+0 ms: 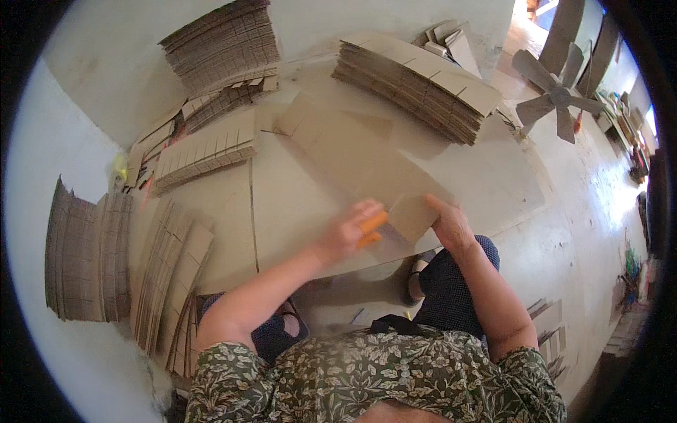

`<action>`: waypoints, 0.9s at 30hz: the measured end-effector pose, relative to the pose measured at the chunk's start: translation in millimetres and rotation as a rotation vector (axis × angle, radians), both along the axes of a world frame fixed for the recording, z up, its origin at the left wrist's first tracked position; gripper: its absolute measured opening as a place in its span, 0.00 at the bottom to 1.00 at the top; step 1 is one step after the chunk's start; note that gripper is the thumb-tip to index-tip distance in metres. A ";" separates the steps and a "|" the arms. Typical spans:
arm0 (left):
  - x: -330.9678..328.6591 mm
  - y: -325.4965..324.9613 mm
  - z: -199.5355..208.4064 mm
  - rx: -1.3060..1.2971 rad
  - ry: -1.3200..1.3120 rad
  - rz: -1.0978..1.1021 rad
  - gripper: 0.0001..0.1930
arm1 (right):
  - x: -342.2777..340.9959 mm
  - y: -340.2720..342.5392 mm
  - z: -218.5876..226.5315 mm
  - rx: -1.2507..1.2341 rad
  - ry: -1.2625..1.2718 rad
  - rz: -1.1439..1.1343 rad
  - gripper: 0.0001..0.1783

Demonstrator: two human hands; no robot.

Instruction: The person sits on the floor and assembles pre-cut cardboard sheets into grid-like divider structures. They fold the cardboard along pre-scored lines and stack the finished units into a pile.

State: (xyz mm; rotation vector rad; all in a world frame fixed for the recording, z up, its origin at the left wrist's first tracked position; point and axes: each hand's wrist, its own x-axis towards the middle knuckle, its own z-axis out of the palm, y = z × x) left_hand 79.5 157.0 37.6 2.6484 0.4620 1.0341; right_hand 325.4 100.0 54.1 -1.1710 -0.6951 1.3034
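Note:
A long brown cardboard strip [352, 151] lies slantwise across the pale work surface. At its near end is a darker, squarish flap [412, 215], possibly folded over. My right hand [453, 224] grips this end at its right edge, thumb on top. Just left of the flap is my left hand [345, 233], smeared by motion. Two bright orange pieces [374, 223] show at its fingers; whether they are finger covers or tool handles I cannot make out. Another flat cardboard piece [370, 125] lies partly under the strip's far part.
Slotted cardboard stacks stand at the back right [416, 84], back left [218, 46], left [204, 151] and far left [77, 254]. Loose strips [173, 268] lean by my left elbow. A bladed fan [557, 95] stands at the right. More cardboard [550, 331] lies low beside my right elbow.

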 end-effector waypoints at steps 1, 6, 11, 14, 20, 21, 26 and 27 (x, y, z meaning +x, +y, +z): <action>-25.6 15.8 -3.4 0.089 0.069 0.109 0.21 | -2.3 -2.6 7.7 -0.004 -0.087 0.007 0.17; -156.7 124.1 2.4 0.056 0.187 0.880 0.35 | -17.3 -7.1 22.4 -0.001 -0.382 -0.011 0.16; -211.8 179.9 40.7 -0.111 0.550 1.224 0.40 | -7.7 -1.6 -4.4 0.040 -0.326 0.012 0.18; -219.3 191.3 48.2 -0.119 0.662 1.188 0.37 | -8.7 -1.8 0.0 0.019 -0.345 0.030 0.18; -216.0 193.3 66.3 -0.041 0.550 1.061 0.16 | -13.8 -7.0 14.9 0.023 -0.327 -0.002 0.13; -215.5 188.8 69.3 0.040 0.552 1.030 0.12 | -13.5 -7.9 18.0 0.046 -0.315 0.006 0.13; -145.8 139.6 86.0 0.281 0.767 0.852 0.11 | -2.1 -14.1 11.1 0.160 -0.268 -0.102 0.13; -130.3 129.1 80.4 0.205 0.803 0.838 0.12 | -1.8 -15.6 15.4 0.168 -0.270 -0.133 0.13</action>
